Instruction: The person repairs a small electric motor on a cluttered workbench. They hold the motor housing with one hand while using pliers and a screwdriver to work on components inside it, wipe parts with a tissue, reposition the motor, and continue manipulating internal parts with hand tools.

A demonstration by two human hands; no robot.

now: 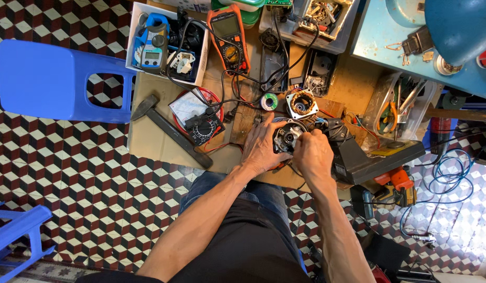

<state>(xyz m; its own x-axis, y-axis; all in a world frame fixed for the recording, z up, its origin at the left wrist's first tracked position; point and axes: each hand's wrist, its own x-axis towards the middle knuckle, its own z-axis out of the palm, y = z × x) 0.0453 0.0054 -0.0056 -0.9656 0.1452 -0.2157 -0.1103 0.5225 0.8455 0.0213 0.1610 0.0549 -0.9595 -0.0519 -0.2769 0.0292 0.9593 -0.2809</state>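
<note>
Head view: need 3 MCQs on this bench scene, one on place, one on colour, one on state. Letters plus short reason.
1. Where does the hammer lie?
A. left of the hands
B. on the blue stool
C. inside the white box

2. What colour is the casing of the large multimeter?
A. yellow
B. orange
C. green

3. How do the hands stand on the round motor part?
A. both on it
B. only one on it
C. neither near it

Answers:
1 A, it rests on the brown board, left of the left hand.
2 B, its shell is orange.
3 A, the left hand and right hand both grip it.
</note>
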